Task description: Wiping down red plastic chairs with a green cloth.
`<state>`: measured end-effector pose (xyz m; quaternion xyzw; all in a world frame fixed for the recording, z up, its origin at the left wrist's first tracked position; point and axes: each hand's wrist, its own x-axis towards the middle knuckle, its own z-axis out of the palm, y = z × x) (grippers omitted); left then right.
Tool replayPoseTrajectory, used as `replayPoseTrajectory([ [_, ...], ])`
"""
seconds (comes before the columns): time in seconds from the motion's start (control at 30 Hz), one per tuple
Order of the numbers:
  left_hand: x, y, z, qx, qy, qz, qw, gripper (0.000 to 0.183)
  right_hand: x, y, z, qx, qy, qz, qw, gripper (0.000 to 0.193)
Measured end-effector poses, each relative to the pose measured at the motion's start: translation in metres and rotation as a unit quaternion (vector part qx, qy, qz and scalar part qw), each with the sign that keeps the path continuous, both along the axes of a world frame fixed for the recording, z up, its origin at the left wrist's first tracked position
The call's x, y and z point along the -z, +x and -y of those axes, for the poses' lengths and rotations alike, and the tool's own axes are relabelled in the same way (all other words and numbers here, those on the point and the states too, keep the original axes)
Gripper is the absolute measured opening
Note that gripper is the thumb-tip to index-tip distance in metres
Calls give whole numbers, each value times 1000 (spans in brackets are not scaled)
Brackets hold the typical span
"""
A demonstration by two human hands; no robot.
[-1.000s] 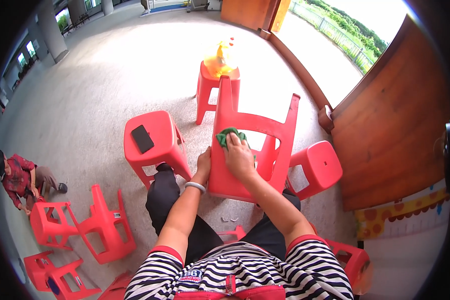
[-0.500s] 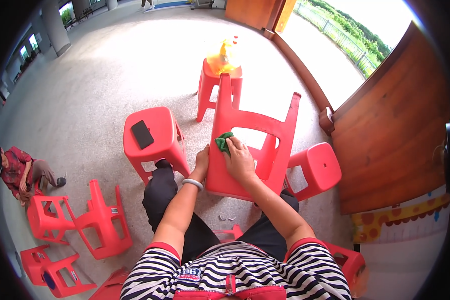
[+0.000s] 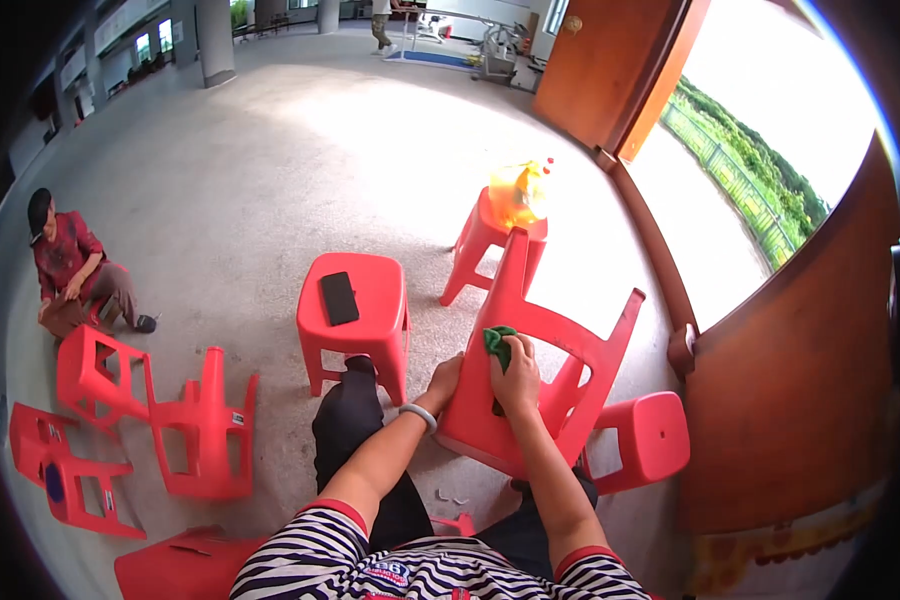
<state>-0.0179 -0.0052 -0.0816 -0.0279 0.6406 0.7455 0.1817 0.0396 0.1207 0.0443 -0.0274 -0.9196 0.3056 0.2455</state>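
Note:
A red plastic stool [image 3: 478,430] lies tipped over in front of me between my knees, its legs pointing away. At its left edge, my left hand [image 3: 446,380] grips the seat end, the fingertips partly hidden. My right hand [image 3: 518,380] is closed on a crumpled green cloth [image 3: 499,343] and presses it against the stool's side near a leg. A small dark patch shows just below the right hand; I cannot tell what it is.
An upright red stool [image 3: 352,290] bears a black phone [image 3: 340,298]. Farther off, another stool [image 3: 480,235] holds a yellow bag [image 3: 519,195]. One more stool [image 3: 660,440] stands at right. Several tipped stools [image 3: 210,440] lie at left, near a seated person [image 3: 70,255]. Wooden doors [image 3: 610,70] flank the opening.
The whole view has tilted up and shifted, so things appear lower. My right hand with the green cloth stays on the stool's side; my left hand still grips its edge.

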Motion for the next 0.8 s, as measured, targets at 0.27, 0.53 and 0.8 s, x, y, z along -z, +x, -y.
replayPoseTrajectory([
  [0.27, -12, 8, 7, -9, 94, 80, 992, 54, 2, 30, 17, -23, 43, 56, 997, 32],
  [0.53, 1, 12, 16, 12, -24, 2, 1000, 59, -10, 66, 36, -18, 53, 18, 998, 27],
  [0.8, -45, 14, 4, -10, -265, 12, 964, 67, -6, 67, 28, 0, 44, 14, 999, 26],
])
